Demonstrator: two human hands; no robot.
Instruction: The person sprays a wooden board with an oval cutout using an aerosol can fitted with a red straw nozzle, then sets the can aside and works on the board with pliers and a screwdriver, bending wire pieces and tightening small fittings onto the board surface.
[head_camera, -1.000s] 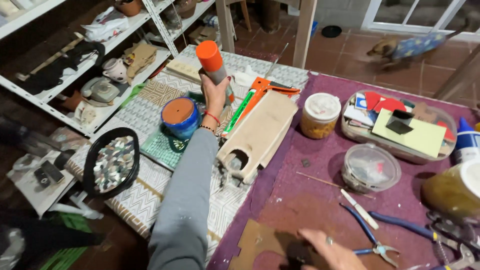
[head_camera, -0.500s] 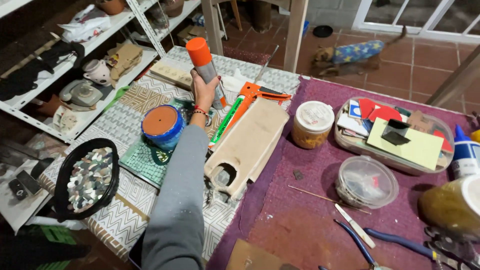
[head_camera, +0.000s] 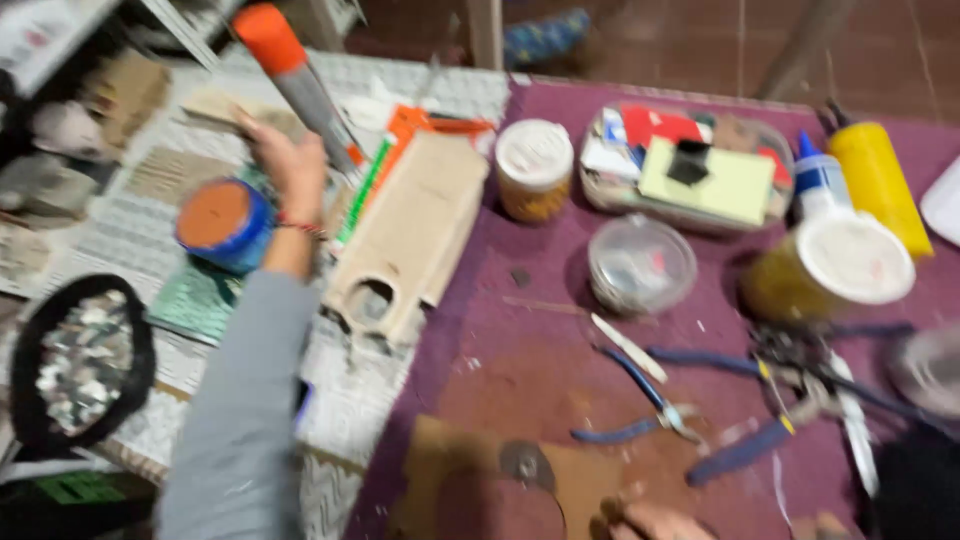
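My left hand (head_camera: 287, 168) is raised over the left part of the table and grips a grey spray can with an orange cap (head_camera: 300, 85); the can leans up and to the left. Just left of the wrist stands a blue tub with an orange lid (head_camera: 225, 225). To the right of the hand lies a long wooden birdhouse with a round hole (head_camera: 410, 235). Only the fingers of my right hand (head_camera: 655, 520) show at the bottom edge, resting at a brown cardboard piece (head_camera: 490, 480). The picture is blurred.
On the purple cloth are a white-lidded jar (head_camera: 535, 170), a clear round tub (head_camera: 640, 265), a clear tray of coloured pieces (head_camera: 700, 165), glue bottles (head_camera: 880, 185), a yellow jar (head_camera: 850, 265) and blue-handled pliers (head_camera: 640, 400). A black tray of mosaic bits (head_camera: 80, 365) sits at the left.
The view has swung right and closer to the table. The can in my left hand now tilts instead of standing upright. My right hand's fingers show again at the bottom edge.
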